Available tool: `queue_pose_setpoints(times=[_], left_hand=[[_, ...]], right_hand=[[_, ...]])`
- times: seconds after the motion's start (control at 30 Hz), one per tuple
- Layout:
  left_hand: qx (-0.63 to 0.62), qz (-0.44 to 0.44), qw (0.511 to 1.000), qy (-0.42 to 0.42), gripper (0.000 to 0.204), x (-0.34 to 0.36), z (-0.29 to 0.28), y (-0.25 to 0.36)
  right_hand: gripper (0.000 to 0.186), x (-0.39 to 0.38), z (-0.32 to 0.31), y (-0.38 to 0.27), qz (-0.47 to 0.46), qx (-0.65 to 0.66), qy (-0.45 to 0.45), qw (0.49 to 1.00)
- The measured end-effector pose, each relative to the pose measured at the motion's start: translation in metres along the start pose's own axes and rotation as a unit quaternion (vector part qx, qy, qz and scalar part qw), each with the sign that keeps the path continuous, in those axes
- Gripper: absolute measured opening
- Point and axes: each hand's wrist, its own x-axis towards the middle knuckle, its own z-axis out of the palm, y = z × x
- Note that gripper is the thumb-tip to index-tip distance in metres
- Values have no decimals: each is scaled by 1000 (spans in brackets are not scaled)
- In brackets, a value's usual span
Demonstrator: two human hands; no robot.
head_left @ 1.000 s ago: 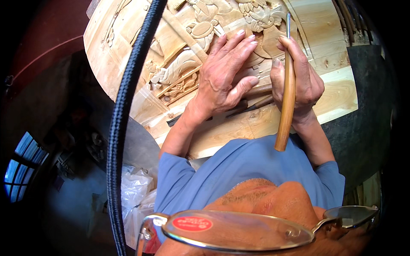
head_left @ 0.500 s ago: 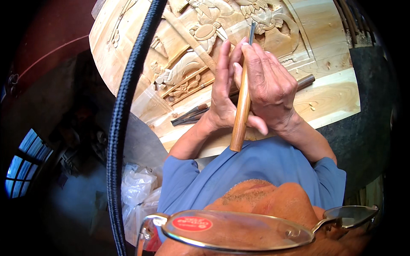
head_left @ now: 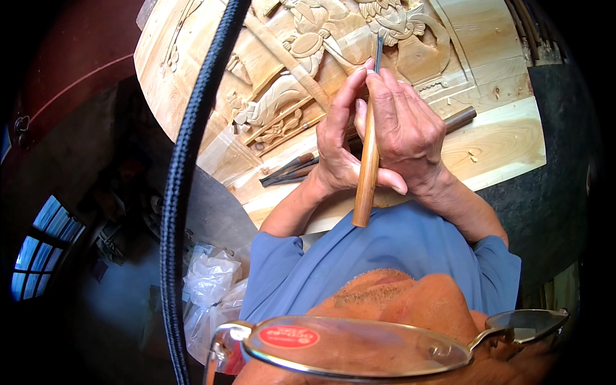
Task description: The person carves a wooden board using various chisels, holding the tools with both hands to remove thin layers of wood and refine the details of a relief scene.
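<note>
A long-handled chisel (head_left: 365,192) points away from me, its narrow metal blade over a carved wooden panel (head_left: 306,45) with relief figures. My right hand (head_left: 407,138) is closed on the upper handle, fingers near the blade's base. My left hand (head_left: 337,141) is cupped against the right, fingertips curled in at the chisel, its thumb showing below the right hand; their contact is partly hidden. Several dark chisels (head_left: 285,172) lie on the pale lower board (head_left: 494,147), left of the hands, and a dark cylindrical handle (head_left: 462,119) sticks out to their right.
A black braided cord (head_left: 196,135) crosses the left of the view. Bunched clear plastic (head_left: 212,282) sits at lower left, near a grey surface (head_left: 218,192). More long tools (head_left: 526,32) stand at upper right, above a dark surface (head_left: 545,186). A red surface (head_left: 70,38) fills upper left.
My right hand has moved left with the chisel to meet my left hand. The left hand has turned from lying spread on the carving to curling in beside the right at the chisel.
</note>
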Motion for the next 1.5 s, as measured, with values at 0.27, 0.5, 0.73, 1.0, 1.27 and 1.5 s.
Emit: queue_pose_setpoints(times=[0.27, 0.5, 0.73, 1.0, 1.27, 1.5], left_hand=[[-21, -7, 1000, -6, 157, -2, 0, -1], [-17, -1, 1000, -16, 158, -2, -1, 0], [-4, 0, 1000, -16, 158, -2, -1, 0], [4, 2, 1000, 30, 151, -1, 6, -1], [24, 15, 999, 20, 150, 1, 4, -1], [33, -38, 999, -7, 159, 12, -3, 16]], right_hand=[[47, -3, 3, 0, 4, 11, 11, 1000], [46, -3, 3, 1, 0, 9, 16, 1000], [45, -2, 1, 1, 3, 13, 13, 1000], [45, -2, 1, 3, -8, 1, 19, 1000], [43, -4, 2, 5, -8, 2, 22, 1000], [39, 6, -6, -1, 20, 20, -42, 999]])
